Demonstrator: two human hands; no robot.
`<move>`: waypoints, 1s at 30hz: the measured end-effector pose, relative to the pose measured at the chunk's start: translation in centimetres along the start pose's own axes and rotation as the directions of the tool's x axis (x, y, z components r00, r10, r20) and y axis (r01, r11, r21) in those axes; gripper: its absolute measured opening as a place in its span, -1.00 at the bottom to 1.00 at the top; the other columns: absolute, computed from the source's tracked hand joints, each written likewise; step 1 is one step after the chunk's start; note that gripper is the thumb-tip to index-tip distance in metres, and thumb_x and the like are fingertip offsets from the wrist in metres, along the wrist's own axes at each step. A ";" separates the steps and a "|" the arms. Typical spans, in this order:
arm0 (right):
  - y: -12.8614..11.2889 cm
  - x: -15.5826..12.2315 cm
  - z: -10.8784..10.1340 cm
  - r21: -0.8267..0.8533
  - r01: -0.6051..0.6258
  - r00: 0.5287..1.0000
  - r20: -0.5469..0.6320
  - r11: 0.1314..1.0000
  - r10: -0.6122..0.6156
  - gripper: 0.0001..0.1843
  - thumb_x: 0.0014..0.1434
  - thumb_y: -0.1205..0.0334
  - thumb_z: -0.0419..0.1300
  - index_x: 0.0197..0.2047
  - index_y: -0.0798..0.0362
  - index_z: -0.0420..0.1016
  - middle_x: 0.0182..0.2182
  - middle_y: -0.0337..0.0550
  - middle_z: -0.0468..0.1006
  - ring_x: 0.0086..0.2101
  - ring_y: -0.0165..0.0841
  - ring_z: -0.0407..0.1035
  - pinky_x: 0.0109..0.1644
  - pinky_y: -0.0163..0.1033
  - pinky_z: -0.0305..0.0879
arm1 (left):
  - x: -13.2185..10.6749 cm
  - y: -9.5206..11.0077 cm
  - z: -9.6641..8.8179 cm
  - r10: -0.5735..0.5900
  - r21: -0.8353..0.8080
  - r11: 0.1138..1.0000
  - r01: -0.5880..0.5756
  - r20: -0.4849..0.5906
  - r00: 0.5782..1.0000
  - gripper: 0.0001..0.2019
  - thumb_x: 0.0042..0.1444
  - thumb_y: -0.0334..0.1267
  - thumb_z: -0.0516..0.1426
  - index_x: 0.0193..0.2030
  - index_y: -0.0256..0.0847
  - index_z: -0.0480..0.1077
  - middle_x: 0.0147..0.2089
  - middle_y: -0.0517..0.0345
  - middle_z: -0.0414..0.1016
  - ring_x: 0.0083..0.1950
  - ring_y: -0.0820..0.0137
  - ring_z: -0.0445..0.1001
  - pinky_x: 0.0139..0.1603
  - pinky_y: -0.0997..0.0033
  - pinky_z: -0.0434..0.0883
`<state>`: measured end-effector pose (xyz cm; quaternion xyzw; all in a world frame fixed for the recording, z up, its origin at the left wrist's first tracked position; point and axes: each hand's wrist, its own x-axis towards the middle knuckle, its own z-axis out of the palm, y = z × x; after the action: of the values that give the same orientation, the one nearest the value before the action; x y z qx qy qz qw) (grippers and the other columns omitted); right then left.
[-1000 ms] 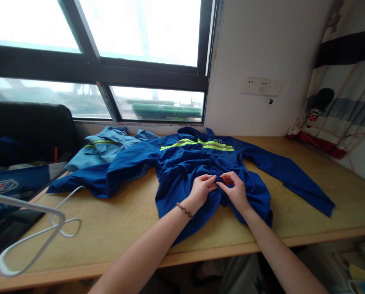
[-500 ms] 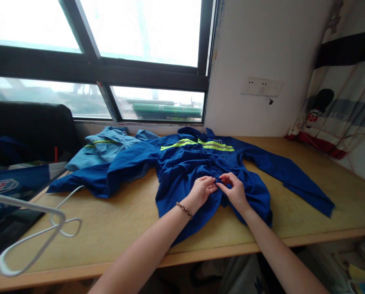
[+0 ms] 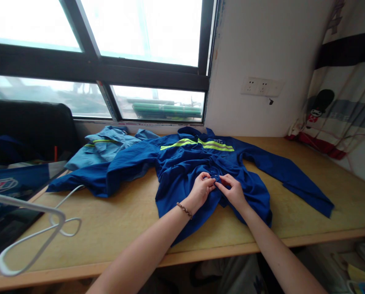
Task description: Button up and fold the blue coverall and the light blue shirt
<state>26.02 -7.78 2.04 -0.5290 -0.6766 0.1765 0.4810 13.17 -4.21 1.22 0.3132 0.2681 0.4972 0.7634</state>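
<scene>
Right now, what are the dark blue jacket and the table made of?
The dark blue jacket looks like matte cloth, because it bunches in soft creases. The table might be wood or wood-look board: tan, dullish, with an edge strip.

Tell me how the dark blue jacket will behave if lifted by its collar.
The dark blue jacket will probably hang limp, as its cloth lies in loose wrinkles. Its sleeves would likely dangle and drag, being spread wide across the table. Rolling seems unlikely, since it lies spread out.
</scene>
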 end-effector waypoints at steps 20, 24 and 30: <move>1.6 0.5 -0.1 0.599 -0.447 0.885 0.186 0.664 0.428 -0.62 -0.13 -0.08 0.23 -0.56 0.12 0.39 -0.67 -0.30 0.28 -0.62 -0.50 0.10 -0.56 -0.37 0.06 | -1.2 0.6 1.3 0.125 0.221 0.963 -0.155 0.144 0.982 -0.69 -0.24 -0.29 0.27 -0.41 -0.23 0.21 -0.51 0.33 0.30 -0.50 0.59 0.32 -0.46 0.63 0.24; 2.0 0.9 -0.3 0.541 -0.449 0.878 0.122 0.711 0.462 -0.53 -0.09 -0.16 0.15 -0.47 0.15 0.47 -0.68 -0.30 0.24 -0.65 -0.51 0.09 -0.60 -0.38 0.07 | -0.7 0.6 1.2 0.118 0.361 0.919 -0.160 0.135 0.984 -0.72 -0.17 -0.15 0.22 -0.43 -0.23 0.22 -0.63 0.31 0.30 -0.61 0.54 0.32 -0.55 0.59 0.24; 1.2 0.4 -3.1 0.301 -0.404 0.909 0.022 0.864 0.417 -0.56 -0.02 -0.10 0.11 -0.35 0.15 0.49 -0.59 -0.20 0.38 -0.58 -0.42 0.26 -0.54 -0.33 0.20 | -0.1 2.8 1.1 0.046 0.667 0.736 -0.114 0.119 0.992 -0.73 -0.05 -0.05 0.11 -0.52 -0.22 0.25 -0.74 0.24 0.29 -0.73 0.51 0.25 -0.69 0.57 0.15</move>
<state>29.22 -7.83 2.81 -0.5856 -0.5034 0.3631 0.5213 12.23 -3.65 4.05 0.6016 0.3792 0.3842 0.5888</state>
